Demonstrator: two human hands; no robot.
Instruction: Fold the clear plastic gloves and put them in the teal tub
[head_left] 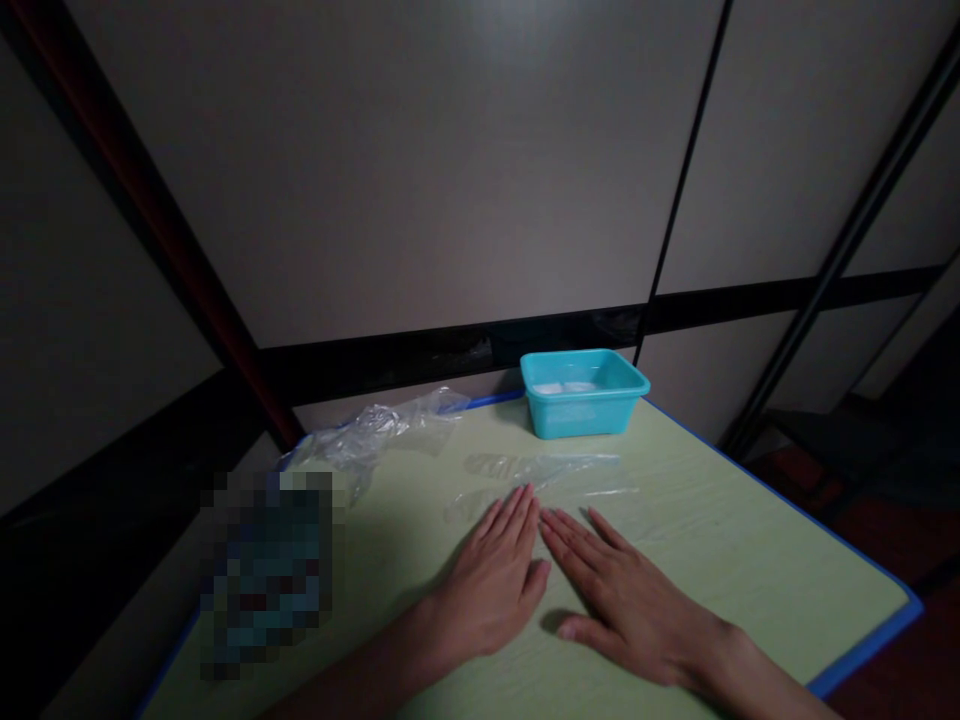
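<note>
Both my hands lie flat, palms down, near the middle of a pale green table (405, 500). My left hand (499, 580) has its fingers stretched forward, with the tips at the near edge of a clear plastic bag (555, 472) spread flat. Beside it, my right hand (619, 590) rests with fingers extended and thumb apart, its fingertips close to the same plastic. Neither hand grips anything. Beyond the flat plastic stands a turquoise plastic basket (585, 410) with something white inside, only partly visible.
Crumpled clear plastic (382, 425) lies at the back left of the table. A blurred-out, pixelated item (274, 575) is at the left edge. Pale panels (450, 180) with dark strips rise behind the table, whose border (870, 650) is blue.
</note>
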